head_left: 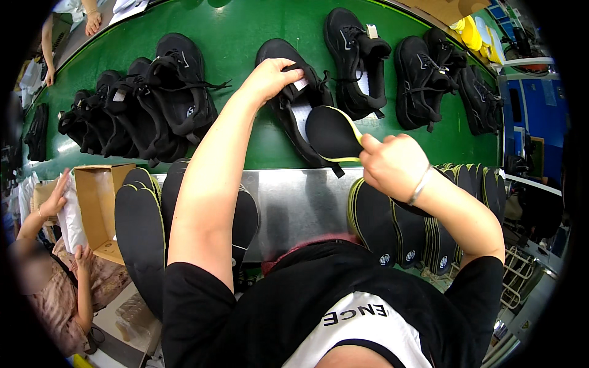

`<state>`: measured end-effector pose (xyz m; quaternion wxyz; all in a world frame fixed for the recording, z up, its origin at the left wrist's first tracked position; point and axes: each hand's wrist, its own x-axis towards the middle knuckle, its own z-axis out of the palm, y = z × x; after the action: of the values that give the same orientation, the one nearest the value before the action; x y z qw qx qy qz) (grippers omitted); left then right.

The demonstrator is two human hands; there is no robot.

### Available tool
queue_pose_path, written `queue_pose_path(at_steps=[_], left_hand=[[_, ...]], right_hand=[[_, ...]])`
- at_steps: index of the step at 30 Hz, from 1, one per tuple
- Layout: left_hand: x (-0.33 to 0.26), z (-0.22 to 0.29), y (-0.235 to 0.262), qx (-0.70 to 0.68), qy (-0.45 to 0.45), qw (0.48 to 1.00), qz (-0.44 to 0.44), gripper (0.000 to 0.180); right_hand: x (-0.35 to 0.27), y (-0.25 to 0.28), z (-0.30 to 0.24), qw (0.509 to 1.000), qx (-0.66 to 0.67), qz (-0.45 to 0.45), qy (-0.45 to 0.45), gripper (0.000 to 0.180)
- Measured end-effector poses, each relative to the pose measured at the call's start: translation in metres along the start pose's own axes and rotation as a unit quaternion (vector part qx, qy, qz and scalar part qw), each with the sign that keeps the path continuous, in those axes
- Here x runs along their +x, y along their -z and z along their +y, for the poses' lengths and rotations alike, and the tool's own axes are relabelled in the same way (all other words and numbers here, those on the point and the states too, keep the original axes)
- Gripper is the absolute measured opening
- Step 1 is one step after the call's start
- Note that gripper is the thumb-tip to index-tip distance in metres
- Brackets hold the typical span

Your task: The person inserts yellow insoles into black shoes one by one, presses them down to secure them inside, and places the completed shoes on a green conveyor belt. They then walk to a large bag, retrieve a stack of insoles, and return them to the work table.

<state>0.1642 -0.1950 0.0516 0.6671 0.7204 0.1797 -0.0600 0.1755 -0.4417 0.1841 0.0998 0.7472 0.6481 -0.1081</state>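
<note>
A black lace-up shoe [279, 54] lies on the green work surface, its opening facing me and its pale inside showing. My left hand [270, 80] pinches the shoe's tongue, with a white label under the thumb, and holds it back. In my right hand [394, 164] is a black insole [331, 132] with a yellow-green edge, gripped at one end. Its free rounded end lies over the heel opening of the shoe. How far it reaches inside cannot be seen.
More black shoes stand left [178, 86] and right [356, 61] on the green surface [245, 24]. Insole stacks flank me at left [140, 221] and right [371, 221] along a metal ledge [282, 202]. A co-worker's hands [55, 199] are beside a cardboard box [101, 214].
</note>
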Motion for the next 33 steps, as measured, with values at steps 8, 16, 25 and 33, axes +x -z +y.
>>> queue_pose_path(at_steps=[8,16,25,33], left_hand=[[-0.003,-0.002,0.001,0.026,-0.011,1.000,-0.001,0.026],[-0.011,0.005,-0.016,0.160,-0.014,0.980,0.122,0.034],[-0.016,-0.008,-0.017,0.139,-0.004,0.971,0.194,0.031],[-0.015,-0.014,-0.019,0.147,-0.008,0.967,0.209,0.028]], right_hand=[[0.032,-0.019,-0.003,1.000,0.010,-0.021,0.002,0.008],[0.066,-0.044,-0.021,0.989,0.023,-0.046,-0.137,0.013],[0.096,-0.070,-0.039,0.962,0.119,0.040,-0.244,0.034],[0.032,-0.032,-0.027,0.961,0.147,-0.063,-0.224,0.032]])
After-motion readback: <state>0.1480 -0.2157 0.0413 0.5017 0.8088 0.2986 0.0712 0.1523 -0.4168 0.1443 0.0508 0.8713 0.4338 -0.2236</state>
